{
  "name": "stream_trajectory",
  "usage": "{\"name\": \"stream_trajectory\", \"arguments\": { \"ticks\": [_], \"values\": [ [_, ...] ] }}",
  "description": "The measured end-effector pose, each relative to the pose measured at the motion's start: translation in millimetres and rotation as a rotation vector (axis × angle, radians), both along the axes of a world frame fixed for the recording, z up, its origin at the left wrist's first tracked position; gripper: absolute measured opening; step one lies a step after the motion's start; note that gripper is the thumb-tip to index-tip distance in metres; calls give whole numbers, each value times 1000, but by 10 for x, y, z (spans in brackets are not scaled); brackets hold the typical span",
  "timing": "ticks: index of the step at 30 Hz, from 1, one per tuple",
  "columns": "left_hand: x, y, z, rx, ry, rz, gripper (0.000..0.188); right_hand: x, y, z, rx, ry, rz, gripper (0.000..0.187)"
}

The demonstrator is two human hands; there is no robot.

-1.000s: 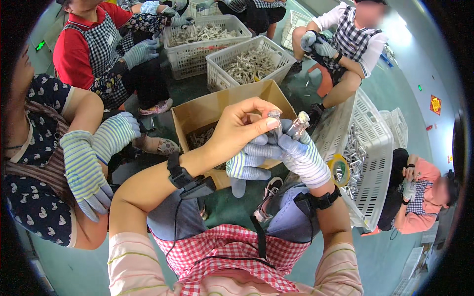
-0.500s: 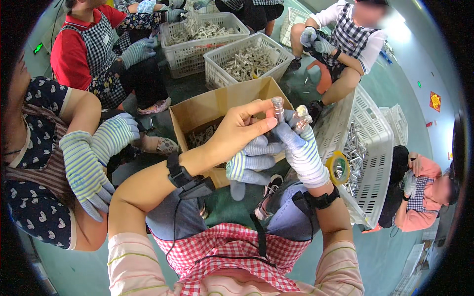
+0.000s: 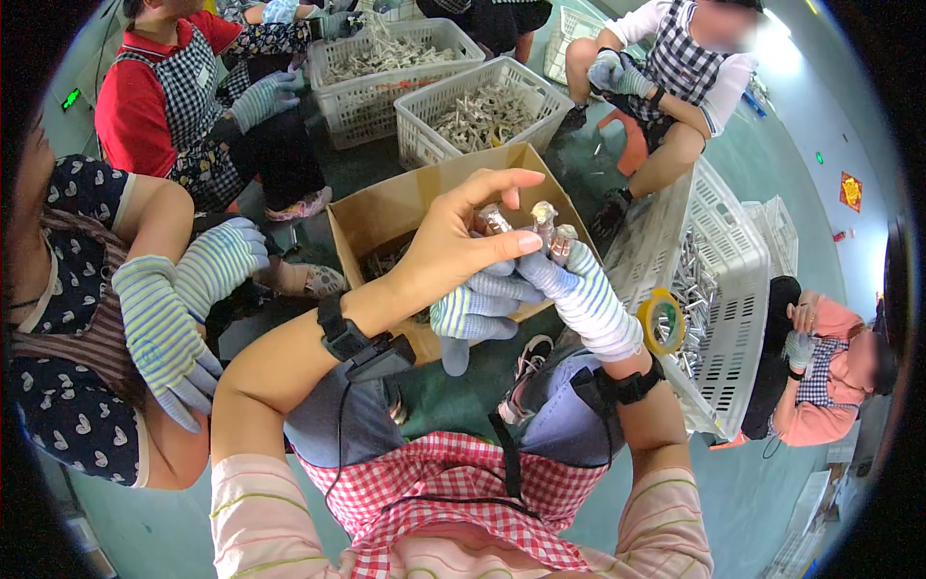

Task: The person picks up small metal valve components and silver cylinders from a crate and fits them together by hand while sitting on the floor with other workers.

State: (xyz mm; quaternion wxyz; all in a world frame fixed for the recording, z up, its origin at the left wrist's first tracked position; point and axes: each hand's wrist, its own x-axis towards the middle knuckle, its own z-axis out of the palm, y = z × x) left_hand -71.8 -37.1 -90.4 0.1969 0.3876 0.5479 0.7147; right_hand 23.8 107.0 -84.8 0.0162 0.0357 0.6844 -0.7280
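My left hand [image 3: 461,236] is bare and curled, its index finger raised away from the thumb. A shiny metal piece [image 3: 497,220] tilts in its grasp, between the index finger and thumb. My right hand [image 3: 577,288], in a striped knit glove, is closed round two more shiny pieces: a taller piece [image 3: 544,218] and a shorter piece [image 3: 562,243], both with ends sticking up. The thumbs nearly meet. A loose striped glove [image 3: 473,314] hangs below my hands; which hand grips it is hidden. The cardboard box [image 3: 371,217] lies beneath, small metal parts inside.
At my right stands a white plastic crate [image 3: 714,386] of metal parts, a yellow tape roll [image 3: 662,321] at its edge. Ahead are a crate of parts [image 3: 439,159] and another crate [image 3: 338,121]. Gloved co-workers sit around, one close at left [image 3: 159,318].
My left index finger has lifted off the thumb, and the hand has drawn slightly left. The piece it pinched no longer sits between those fingertips. Two pieces now stand at my right hand.
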Motion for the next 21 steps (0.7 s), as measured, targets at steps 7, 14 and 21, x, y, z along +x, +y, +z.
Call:
{"name": "stream_trajectory", "arguments": {
  "ticks": [7, 14, 21],
  "values": [
    [-26, 4, -40, 75, 137, 2, 33, 18, -6, 40, -84, -52, 34, 32],
    [-34, 34, -94, 146, 142, -41, 23, 48, 35, 71, 71, -25, 95, 31],
    [13, 18, -55, 24, 154, -34, 19, 71, 71, 42, 88, 44, 122, 33]
  ]
}}
